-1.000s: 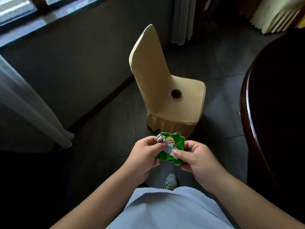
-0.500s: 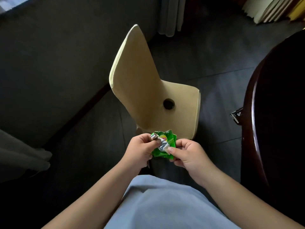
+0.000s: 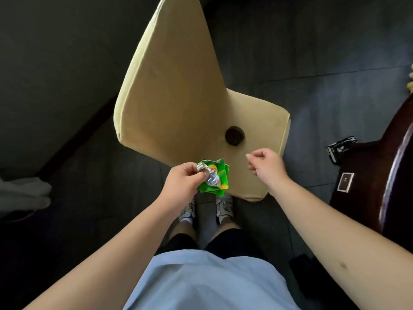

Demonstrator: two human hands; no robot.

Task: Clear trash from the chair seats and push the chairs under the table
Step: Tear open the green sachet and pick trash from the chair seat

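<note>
your left hand [image 3: 183,182] pinches the green wrappers [image 3: 215,179] and a foil scrap; your right hand [image 3: 266,163] is loosely curled, holding nothing, above the chair seat [image 3: 257,117]. a dark round object [image 3: 234,135] remains there. chair not yet pushed under the table [image 3: 393,175]

A dining or banquet room, probably in a restaurant or hotel. A chair [image 3: 178,90] wears a fitted cream fabric cover of the kind used at catered functions; its seat faces a large dark polished wooden table [image 3: 395,166] with a curved edge, seen at right. The floor [image 3: 312,52] is of dark grey tiles with visible joints, meeting a dark wall [image 3: 55,52] along a brown skirting strip. Pale curtain fabric [image 3: 22,193] pools on the floor at far left. Lighting is dim.
</note>
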